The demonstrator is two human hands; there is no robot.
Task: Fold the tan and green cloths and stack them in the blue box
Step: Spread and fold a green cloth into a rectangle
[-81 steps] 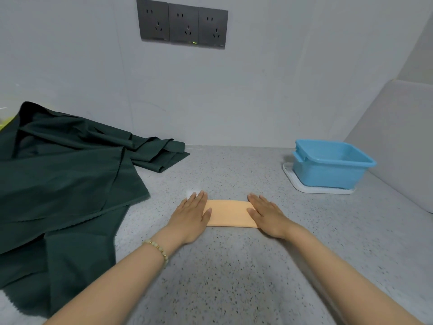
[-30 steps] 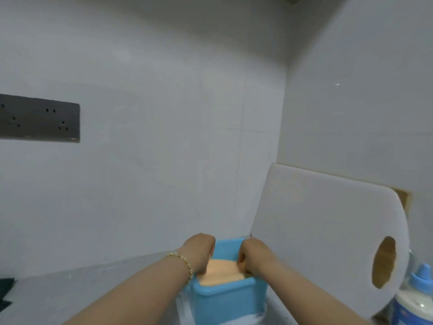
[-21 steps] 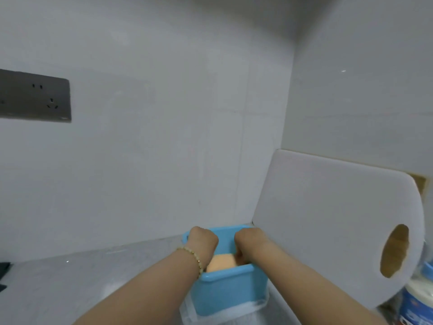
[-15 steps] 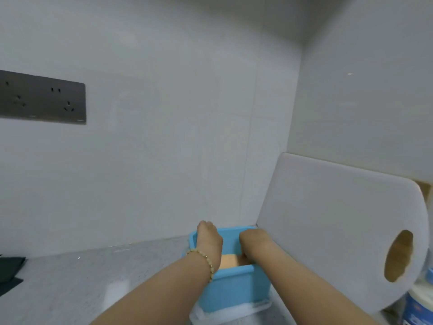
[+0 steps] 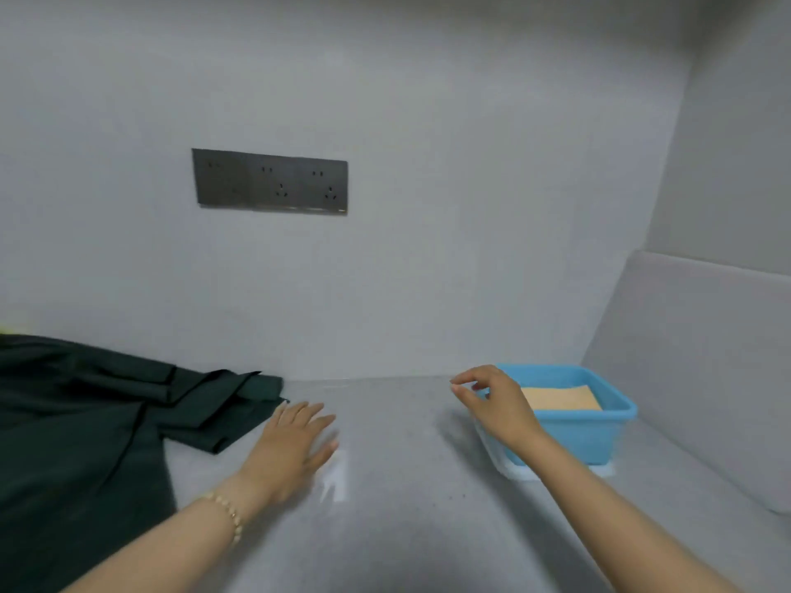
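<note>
The folded tan cloth (image 5: 560, 398) lies flat inside the blue box (image 5: 573, 434) at the right of the counter. The dark green cloth (image 5: 94, 421) is spread out, rumpled, over the left side of the counter. My left hand (image 5: 291, 442) is stretched out with straight fingers over the counter, just right of the green cloth's nearest corner, holding nothing. My right hand (image 5: 496, 400) hovers in front of the box's left rim with loosely curled fingers, empty.
The blue box stands on a white lid or tray (image 5: 505, 464). A white cutting board (image 5: 702, 370) leans against the right wall. A dark socket panel (image 5: 269, 181) is on the back wall. The grey speckled counter (image 5: 398, 507) stretches between my hands.
Both hands have let go of the tan cloth and come out of the box. My view has swung left, and my left hand has moved toward the green cloth.
</note>
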